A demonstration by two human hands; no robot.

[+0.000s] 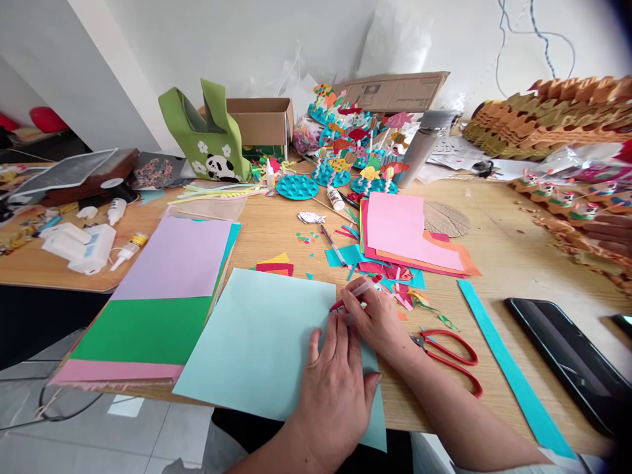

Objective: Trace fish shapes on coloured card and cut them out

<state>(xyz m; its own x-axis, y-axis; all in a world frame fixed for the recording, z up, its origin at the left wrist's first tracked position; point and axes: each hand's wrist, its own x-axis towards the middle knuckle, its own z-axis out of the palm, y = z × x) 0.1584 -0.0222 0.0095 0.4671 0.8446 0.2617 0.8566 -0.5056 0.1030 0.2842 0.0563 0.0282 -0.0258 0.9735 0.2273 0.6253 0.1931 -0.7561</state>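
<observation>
A large pale blue sheet of paper [257, 342] lies on the table before me, its lower corner past the front edge. My left hand [336, 378] rests flat on its right part, fingers stretched forward and thumb apart. In a writing grip my right hand [375, 316] is closed on a red pen [365, 286], the tip down by my left fingertips. A small whitish piece there is mostly hidden by my fingers. To the right of my right hand lie scissors with red handles [451, 359]. Coloured paper scraps [390, 271] are scattered beyond it.
Stacked coloured sheets [148, 326] lie left; a pink paper stack [395, 224] sits right of centre. A blue strip [513, 362] and a phone [563, 355] are at right. Behind stand paper-fish crafts [340, 164], a steel bottle [424, 148] and a green panda bag [212, 145]. Another person's hand [612, 230] shows at right.
</observation>
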